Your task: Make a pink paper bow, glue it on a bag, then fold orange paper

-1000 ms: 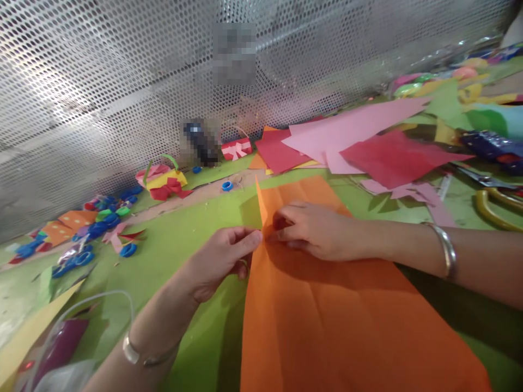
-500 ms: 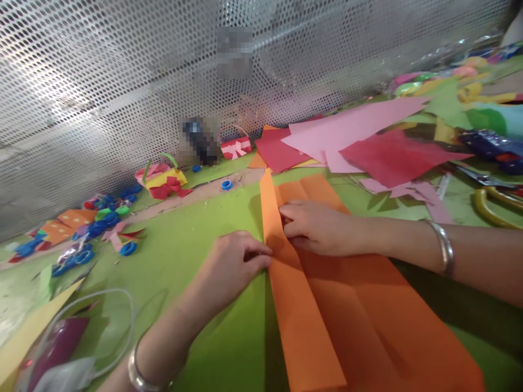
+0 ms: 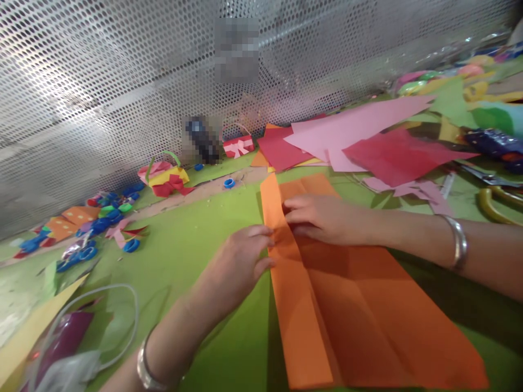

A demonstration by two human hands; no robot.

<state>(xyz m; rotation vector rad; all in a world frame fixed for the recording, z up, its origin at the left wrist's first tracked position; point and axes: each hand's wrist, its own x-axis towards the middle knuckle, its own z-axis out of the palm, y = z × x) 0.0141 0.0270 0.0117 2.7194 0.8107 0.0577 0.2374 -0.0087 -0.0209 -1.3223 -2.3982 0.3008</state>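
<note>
A large sheet of orange paper (image 3: 368,316) with creases lies in front of me, its left side folded over into a long narrow flap (image 3: 300,310). My left hand (image 3: 241,256) is at the folded outer edge, thumb and fingers closed on the paper there. From the other side, my right hand (image 3: 322,220) rests on the sheet with curled fingers gripping the flap's inner edge; the fingertips are partly hidden by it. The flap bends up slightly between the two hands. Each wrist wears a silver bangle.
Red paper (image 3: 281,149) and pink paper (image 3: 355,133) lie beyond the sheet. Yellow-handled scissors (image 3: 490,204) are at the right. A small yellow paper basket (image 3: 169,178) and a red one (image 3: 238,147) stand by the perforated metal panel (image 3: 134,81). A purple glue gun (image 3: 67,337) with a white cable lies front left.
My left fingers have spread a little along the folded edge, and the flap's near end has shifted slightly left. My right hand stays at the flap; the view has shifted slightly.
</note>
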